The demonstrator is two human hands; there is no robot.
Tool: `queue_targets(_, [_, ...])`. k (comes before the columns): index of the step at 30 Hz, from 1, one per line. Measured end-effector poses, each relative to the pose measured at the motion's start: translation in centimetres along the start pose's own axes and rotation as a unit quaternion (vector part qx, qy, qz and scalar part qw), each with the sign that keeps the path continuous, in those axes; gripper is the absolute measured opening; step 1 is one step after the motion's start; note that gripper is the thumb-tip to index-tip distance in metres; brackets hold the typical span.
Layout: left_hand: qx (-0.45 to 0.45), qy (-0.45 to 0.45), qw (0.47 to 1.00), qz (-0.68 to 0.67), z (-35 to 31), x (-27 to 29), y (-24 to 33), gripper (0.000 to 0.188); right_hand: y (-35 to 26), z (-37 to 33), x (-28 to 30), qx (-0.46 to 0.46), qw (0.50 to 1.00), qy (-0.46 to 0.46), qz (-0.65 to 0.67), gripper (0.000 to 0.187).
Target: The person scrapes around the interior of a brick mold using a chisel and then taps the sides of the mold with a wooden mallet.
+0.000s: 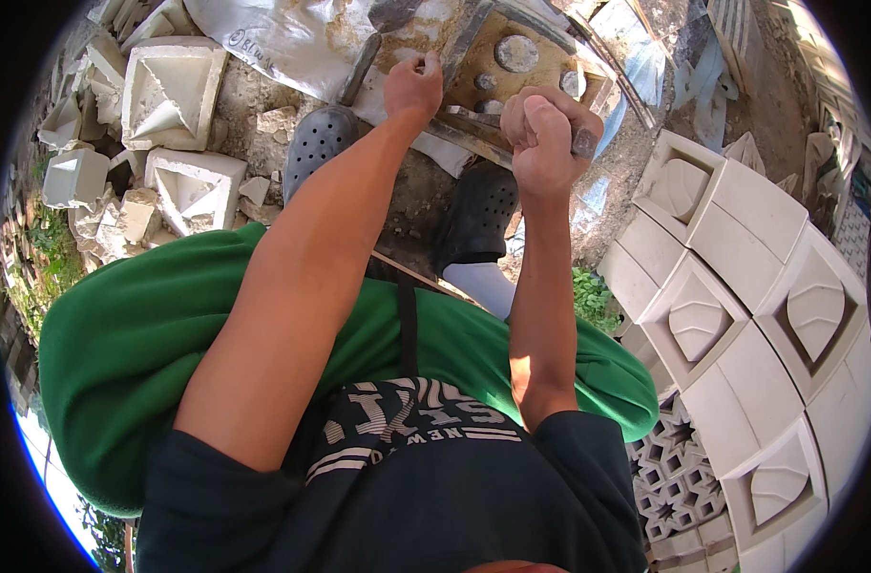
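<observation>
Between my two hands lies a square frame mold with tan sandy material and several round grey discs inside it. My left hand is at the frame's left side, fingers curled together; whatever they may hold is hidden. My right hand is a fist above the frame's near right corner, wrapped round a tool whose dark blunt end sticks out on the right. A narrow flat strip shows left of this fist; I cannot tell if it belongs to the tool.
A dark bar and a dark trowel-like blade rest on a white sheet. Broken white cast blocks are heaped at left. Cream decorative blocks stand stacked at right. My dark clogs are near the frame.
</observation>
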State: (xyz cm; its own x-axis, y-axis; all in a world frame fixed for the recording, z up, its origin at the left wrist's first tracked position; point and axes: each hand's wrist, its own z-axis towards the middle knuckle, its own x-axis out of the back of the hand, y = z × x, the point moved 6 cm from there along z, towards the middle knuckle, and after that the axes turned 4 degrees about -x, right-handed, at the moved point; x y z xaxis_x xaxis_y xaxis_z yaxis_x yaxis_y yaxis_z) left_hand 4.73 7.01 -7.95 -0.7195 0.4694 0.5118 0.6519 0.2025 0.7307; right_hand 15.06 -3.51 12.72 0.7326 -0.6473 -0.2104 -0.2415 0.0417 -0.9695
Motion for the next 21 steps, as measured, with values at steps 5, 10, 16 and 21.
queue_targets(5, [-0.034, 0.041, 0.999, -0.002, -0.1, 0.6, 0.7, 0.043, 2.1, -0.4, 0.5, 0.019, 0.996, -0.013, -0.084, 0.022])
queue_targets(10, [-0.035, 0.024, 0.999, 0.007, -0.2, 0.3, 1.3, 0.042, 1.2, -0.5, 0.3, 0.015, 0.999, -0.012, -0.033, 0.024])
queue_targets(16, [-0.027, 0.025, 0.999, -0.011, 0.2, 0.5, 0.9, 0.042, -0.8, -0.6, 0.9, 0.039, 0.996, -0.017, 0.084, 0.024])
queue_targets(21, [0.018, -0.011, 1.0, -0.002, -0.2, 0.4, 0.5, 0.042, 0.9, -0.2, 0.8, -0.007, 0.999, -0.017, 0.026, 0.026])
